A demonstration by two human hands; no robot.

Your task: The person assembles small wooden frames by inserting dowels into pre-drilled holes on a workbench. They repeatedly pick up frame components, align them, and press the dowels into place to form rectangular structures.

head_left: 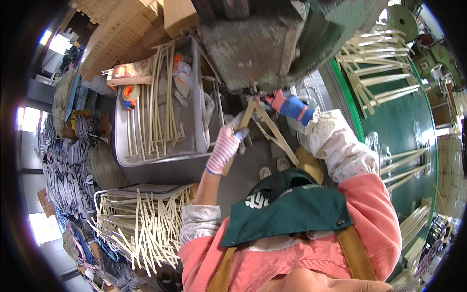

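Observation:
A cream, V-shaped frame of flat strips hangs in front of me, its joined end up under the head of a worn green machine. My left hand, in a pink-and-white striped glove, is closed around the frame's left strip. My right hand, in a blue and pink glove, reaches in from the right close to the joined end. Its fingers are bent together there; what they pinch is too small to make out. The machine head partly hides the spot where the frame meets it.
On the left stands a grey tray with long cream strips and a tape roll. Below it, a rack holds a heap of strip frames. At right, a green table carries more frames. Cardboard boxes stand behind.

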